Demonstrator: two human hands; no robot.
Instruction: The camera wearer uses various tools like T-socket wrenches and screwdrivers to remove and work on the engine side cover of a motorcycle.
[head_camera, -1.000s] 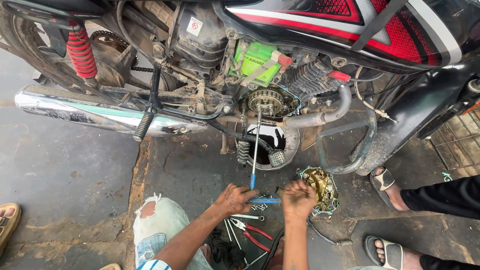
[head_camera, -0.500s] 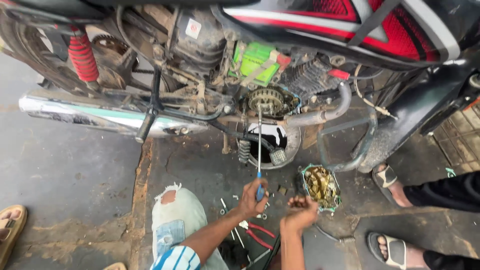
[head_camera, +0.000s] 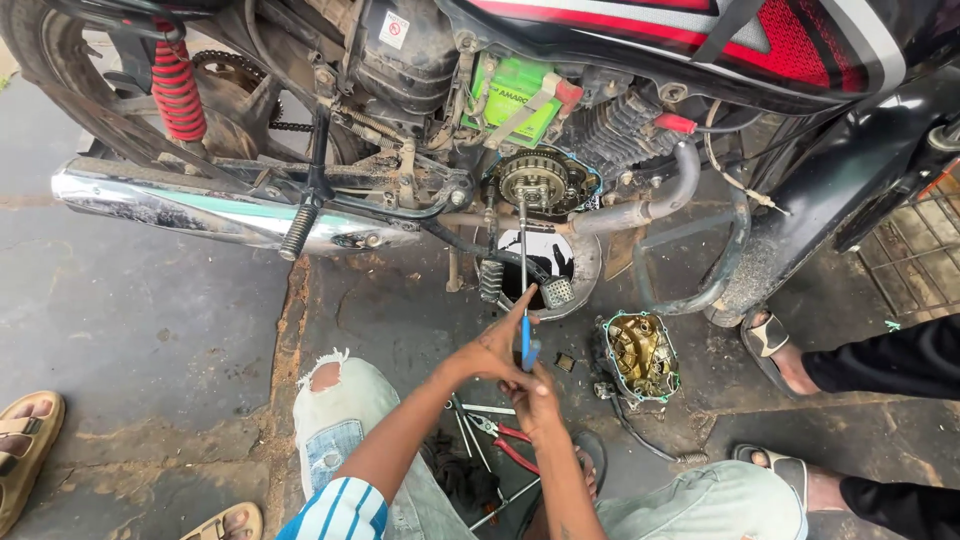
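Observation:
A long screwdriver (head_camera: 523, 262) with a blue handle reaches up from my hands to the exposed round clutch (head_camera: 533, 180) on the motorcycle engine. My left hand (head_camera: 497, 342) grips the blue handle, fingers stretched along the shaft. My right hand (head_camera: 533, 392) sits just below it, cupped against the handle's end. The removed gold-coloured engine cover (head_camera: 639, 354) lies on the ground to the right of my hands.
A pan of dark oil (head_camera: 535, 258) sits under the engine. Red-handled pliers (head_camera: 510, 438) and loose tools lie near my knees. Another person's sandalled feet (head_camera: 768, 337) stand at right; other sandalled feet (head_camera: 25, 442) at bottom left. The chrome exhaust (head_camera: 200, 205) runs along the left.
Both hands have lifted off the ground tools and closed together on the screwdriver handle. The camera has drawn nearer to the engine.

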